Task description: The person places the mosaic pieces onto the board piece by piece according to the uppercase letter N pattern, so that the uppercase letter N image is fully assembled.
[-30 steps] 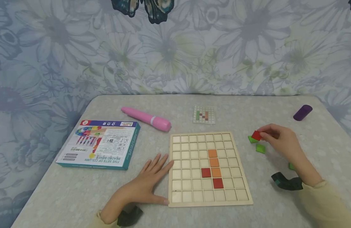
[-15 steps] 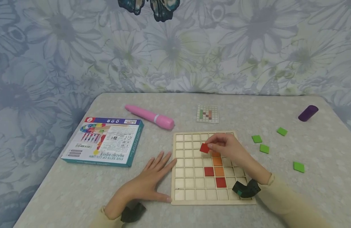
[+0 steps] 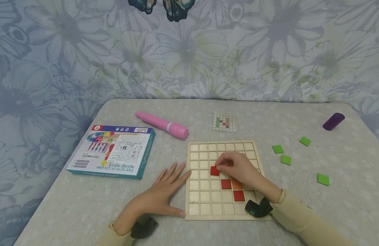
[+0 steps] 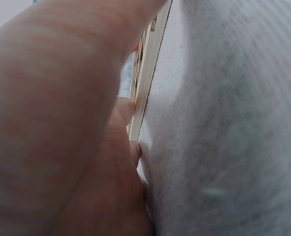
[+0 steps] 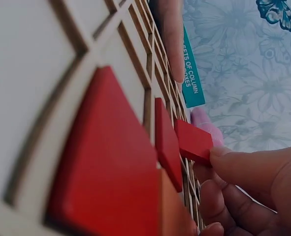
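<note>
Evidently, the right hand (image 3: 237,167) has travelled: one second ago it held a red tile (image 3: 215,171) beside the green tiles (image 3: 286,160) off to the right; half a second ago it was over the upper middle of the board (image 3: 205,208); now it is lower and further left, at mid-board. The grip is confirmed — thumb and finger pinched together on the edge of that tile, which sits diagonally up and left of a placed red tile (image 3: 226,184). The right wrist view shows the held piece tilted against the grid; whether it touches the wood cannot be determined. The right forearm reaches in from the lower right, the hand hiding part of the orange column, of which one orange tile (image 3: 237,185) shows. The left hand (image 3: 165,191) is unchanged — palm down on the table, fingers straight and spread, index fingertip and thumb tip at the board's left edge. All four green tiles are uncovered, one formerly beneath the held tile.
</note>
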Available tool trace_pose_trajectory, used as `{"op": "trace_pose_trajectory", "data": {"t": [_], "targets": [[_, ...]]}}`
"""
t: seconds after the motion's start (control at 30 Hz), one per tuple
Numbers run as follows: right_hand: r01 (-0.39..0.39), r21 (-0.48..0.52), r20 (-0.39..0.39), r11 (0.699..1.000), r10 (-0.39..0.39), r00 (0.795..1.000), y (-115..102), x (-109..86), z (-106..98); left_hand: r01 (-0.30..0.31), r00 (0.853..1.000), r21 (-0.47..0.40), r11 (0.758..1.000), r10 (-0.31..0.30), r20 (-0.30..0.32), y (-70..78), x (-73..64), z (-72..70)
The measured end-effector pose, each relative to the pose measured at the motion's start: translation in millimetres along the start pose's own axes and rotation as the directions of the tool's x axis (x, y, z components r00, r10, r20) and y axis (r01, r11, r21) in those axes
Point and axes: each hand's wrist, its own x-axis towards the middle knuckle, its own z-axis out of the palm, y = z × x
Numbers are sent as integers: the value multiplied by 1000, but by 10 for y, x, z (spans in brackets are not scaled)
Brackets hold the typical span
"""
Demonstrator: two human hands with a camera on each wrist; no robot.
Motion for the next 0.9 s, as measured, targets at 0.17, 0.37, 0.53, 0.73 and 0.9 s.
{"op": "trace_pose_trajectory", "data": {"t": [0.17,0.37,0.53,0.73,0.9], "targets": [[25,-18,40,1000,-24,999,-5,-8,-3,-12,1000,-6,1000,12,-8,11,1,-7],[67,-49,34,997,-65,997,2,-20,5,-1,1000,-6,1000,1,-3,15,3,-14],[95,-67,16,993,-94,995,3,-20,-5,-2,1000,-1,1000,2,-5,27,3,-24],[57,-64,-7,996,-58,998,42,-81,-197,-15,1000,-5,1000,15,-11,15,1,-13],[-8,-87,-86,996,0,996,191,-358,-566,-27,999,-2,1000,27,-25,-12,0,6]]}}
